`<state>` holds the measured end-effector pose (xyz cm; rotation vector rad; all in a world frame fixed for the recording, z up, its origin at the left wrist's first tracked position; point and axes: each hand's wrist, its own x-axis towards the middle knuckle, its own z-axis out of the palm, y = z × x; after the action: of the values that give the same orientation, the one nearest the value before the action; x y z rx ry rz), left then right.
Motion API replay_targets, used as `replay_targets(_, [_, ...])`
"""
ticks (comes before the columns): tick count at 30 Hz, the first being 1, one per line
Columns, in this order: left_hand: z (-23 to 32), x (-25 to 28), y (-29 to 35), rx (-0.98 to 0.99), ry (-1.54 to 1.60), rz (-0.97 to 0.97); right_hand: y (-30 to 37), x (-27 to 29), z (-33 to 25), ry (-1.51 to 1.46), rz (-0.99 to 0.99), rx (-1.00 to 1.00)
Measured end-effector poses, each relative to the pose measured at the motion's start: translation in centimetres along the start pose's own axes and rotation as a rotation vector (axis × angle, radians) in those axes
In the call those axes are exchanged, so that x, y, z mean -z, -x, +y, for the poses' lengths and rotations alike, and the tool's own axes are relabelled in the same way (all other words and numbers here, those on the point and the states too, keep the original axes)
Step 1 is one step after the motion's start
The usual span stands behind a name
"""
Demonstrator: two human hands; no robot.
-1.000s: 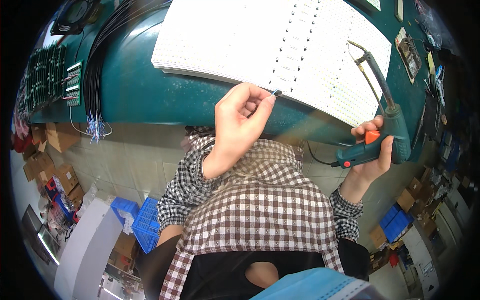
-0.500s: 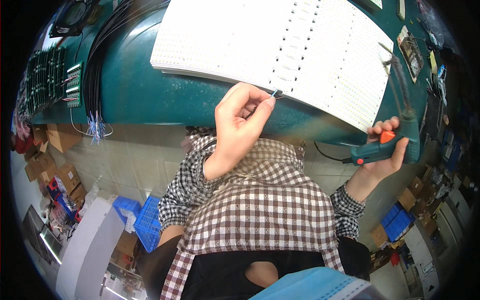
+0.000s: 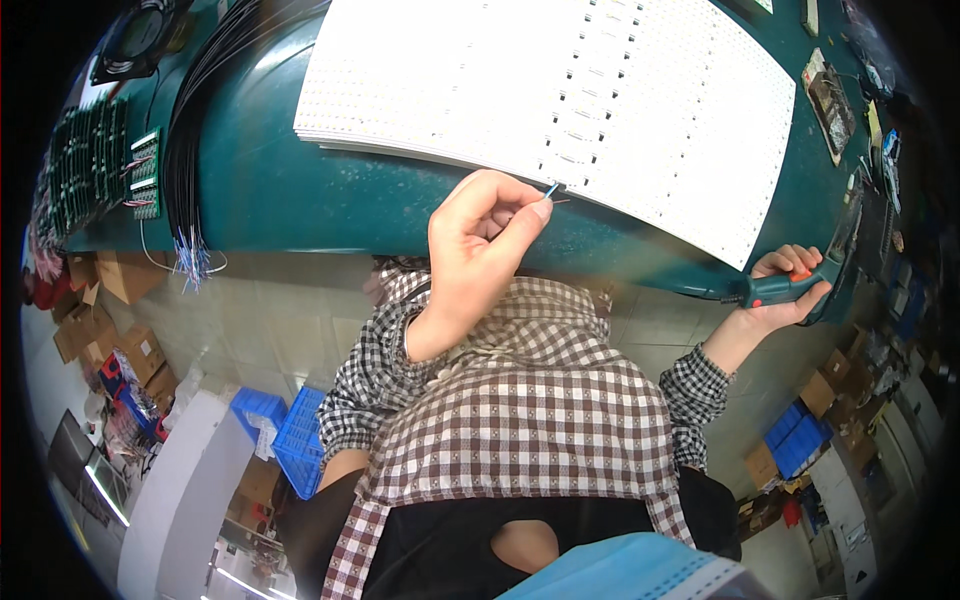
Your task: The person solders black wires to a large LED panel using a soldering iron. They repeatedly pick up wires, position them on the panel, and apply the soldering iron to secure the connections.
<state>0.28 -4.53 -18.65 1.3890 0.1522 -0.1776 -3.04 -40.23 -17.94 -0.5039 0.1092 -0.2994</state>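
My left hand (image 3: pixel 480 240) is closed, thumb and forefinger pinching a thin wire (image 3: pixel 551 191) with a blue end at the near edge of the white LED boards (image 3: pixel 400 90). A reddish strand also sticks out beside the fingertips. The boards lie stacked on a green tabletop (image 3: pixel 270 200), with small dark connectors along the middle of the top one. At the table's right edge, my right hand (image 3: pixel 785 290) grips a green soldering gun (image 3: pixel 790 289) with a red trigger. Its front end points away from me, over the dark clutter, and is hard to make out.
A bundle of black wires (image 3: pixel 187 150) with blue and white ends hangs over the table edge at left. Beside it stand green circuit boards (image 3: pixel 90 170) and a black fan (image 3: pixel 140 40). A used tray-like piece (image 3: pixel 829 105) lies at right. Blue crates (image 3: pixel 298 440) are below.
My right hand has carried the soldering gun rightward, away from the boards, and tilted it over. The left hand keeps its pinch on the wire, nearly still.
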Motion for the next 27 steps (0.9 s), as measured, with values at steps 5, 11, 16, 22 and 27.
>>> replay_targets(5, [-0.02, -0.04, 0.22, -0.004, -0.005, 0.022, -0.05, 0.06, 0.13, 0.036, 0.008, 0.019])
replay_targets(11, [-0.12, -0.17, 0.36, -0.008, 0.031, 0.023, 0.12, 0.01, -0.03, 0.084, 0.026, 0.039])
replay_targets(16, [0.05, -0.16, 0.39, 0.005, 0.055, 0.016, 0.19, -0.06, -0.09, 0.102, 0.037, 0.042])
replay_targets(22, [0.03, -0.19, 0.43, 0.007, 0.049, 0.017, 0.19, -0.16, -0.06, 0.112, 0.038, 0.045])
replay_targets(27, [0.05, -0.27, 0.41, 0.008, 0.074, 0.019, 0.15, -0.11, -0.05, 0.118, 0.037, 0.051])
